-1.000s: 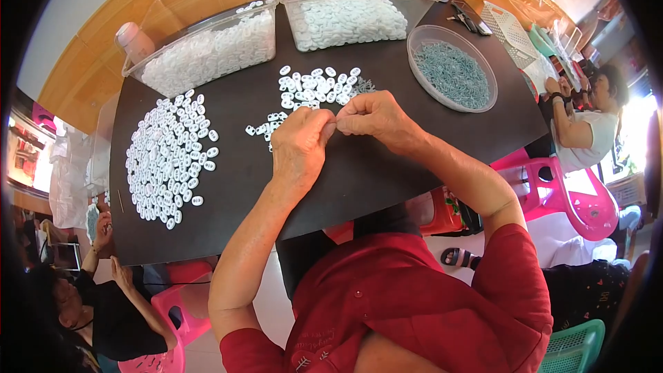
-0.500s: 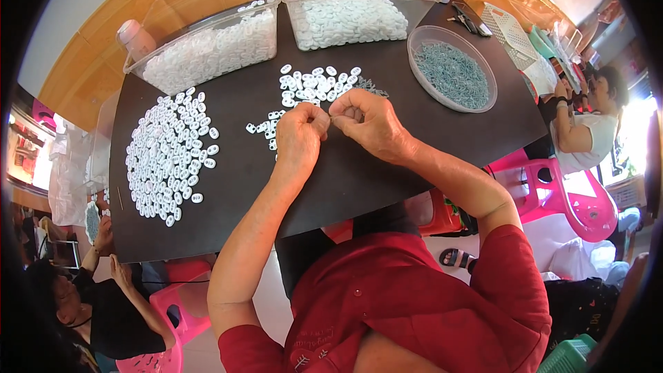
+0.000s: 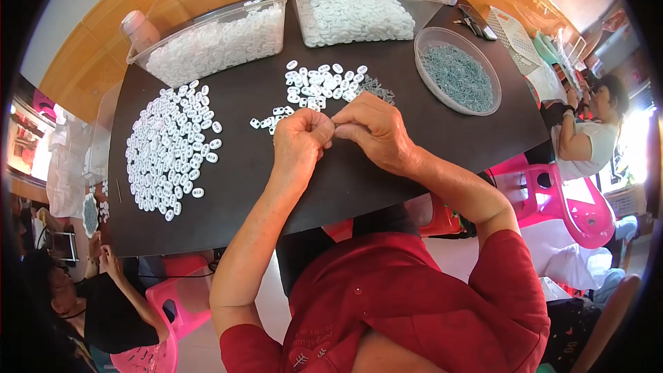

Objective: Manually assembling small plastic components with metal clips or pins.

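Over the dark table my left hand (image 3: 302, 144) and my right hand (image 3: 375, 131) meet, thumbs and fingers pinched together. Whatever they hold between the fingertips is too small to make out. Just beyond them lies a group of white oval plastic pieces (image 3: 321, 84), each with holes. Small white pieces (image 3: 273, 119) lie beside my left hand, partly hidden by it. Past my right hand is a little heap of grey screws or pins (image 3: 376, 90), too fine to tell which.
A wide pile of white ovals (image 3: 169, 152) covers the table's left. Clear bins (image 3: 228, 55) of white pieces stand at the back. A round tub (image 3: 458, 72) of grey-blue small parts is at the right. Co-workers sit at left (image 3: 114, 304) and right (image 3: 587, 131).
My hands stay pinched together, with the right fingers shifted slightly closer over the left. The view has shifted a little. The left co-worker's hands have moved.
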The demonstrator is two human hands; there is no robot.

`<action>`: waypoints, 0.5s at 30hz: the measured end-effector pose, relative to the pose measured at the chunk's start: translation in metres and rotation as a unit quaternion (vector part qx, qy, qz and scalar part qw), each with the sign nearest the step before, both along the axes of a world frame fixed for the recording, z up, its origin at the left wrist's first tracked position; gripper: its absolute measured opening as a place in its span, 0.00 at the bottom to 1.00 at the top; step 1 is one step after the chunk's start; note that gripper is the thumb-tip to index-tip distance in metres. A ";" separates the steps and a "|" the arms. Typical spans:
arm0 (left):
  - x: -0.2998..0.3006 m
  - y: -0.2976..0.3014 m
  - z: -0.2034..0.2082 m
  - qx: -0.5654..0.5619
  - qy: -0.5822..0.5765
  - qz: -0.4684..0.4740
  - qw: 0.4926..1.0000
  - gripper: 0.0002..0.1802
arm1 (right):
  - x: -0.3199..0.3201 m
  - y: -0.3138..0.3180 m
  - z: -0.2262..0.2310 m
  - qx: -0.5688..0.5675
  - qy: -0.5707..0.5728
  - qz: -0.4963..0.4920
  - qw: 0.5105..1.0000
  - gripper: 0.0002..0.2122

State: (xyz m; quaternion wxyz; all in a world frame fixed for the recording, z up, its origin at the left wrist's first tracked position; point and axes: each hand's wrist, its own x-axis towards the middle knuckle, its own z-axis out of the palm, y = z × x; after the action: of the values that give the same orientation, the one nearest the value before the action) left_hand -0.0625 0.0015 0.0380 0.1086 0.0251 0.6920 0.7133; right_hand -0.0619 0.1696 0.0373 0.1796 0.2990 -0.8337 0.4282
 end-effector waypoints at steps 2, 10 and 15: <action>0.007 -0.004 0.004 0.100 -0.059 -0.023 0.993 0.07 | 0.001 -0.001 -0.001 -0.031 0.019 0.008 0.999 0.06; 0.032 -0.009 -0.007 0.165 0.027 0.031 0.985 0.03 | 0.023 -0.014 0.006 -0.138 -0.177 -0.033 0.974 0.02; 0.041 -0.013 -0.012 0.162 0.057 0.048 0.984 0.11 | 0.035 -0.025 0.007 -0.109 -0.186 -0.036 0.976 0.03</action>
State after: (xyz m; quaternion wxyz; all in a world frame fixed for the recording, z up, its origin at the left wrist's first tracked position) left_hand -0.0211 -0.0115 0.0260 0.0292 0.0490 0.5729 0.8176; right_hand -0.0264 0.1449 0.0444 0.0683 0.1622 -0.8110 0.5580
